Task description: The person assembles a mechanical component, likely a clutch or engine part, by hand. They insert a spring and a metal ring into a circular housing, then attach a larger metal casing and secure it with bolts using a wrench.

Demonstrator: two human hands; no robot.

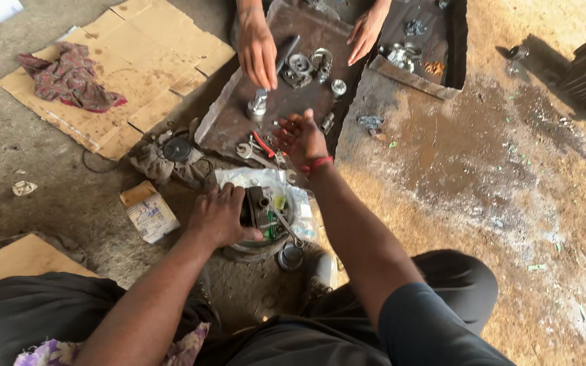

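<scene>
The left hand [220, 218] is gripping a dark metal engine block [260, 207] resting on a round grey base [256, 247] near the person. The right hand [301, 135] is hovering half-open and empty, farther off, over a red-handled tool [263, 144] on a rusty flat metal tray [239, 115]. At the tray's far end, another person's 2 hands [258, 49] are touching small steel parts [310, 66].

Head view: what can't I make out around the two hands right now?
- Dark metal part: its left side is hidden under the left hand.
- Right hand: fingers curl away, so anything held is hidden.
- Small parts on the metal tray: too small to identify.
- Other person's hands: arms cut off by the top edge.
</scene>
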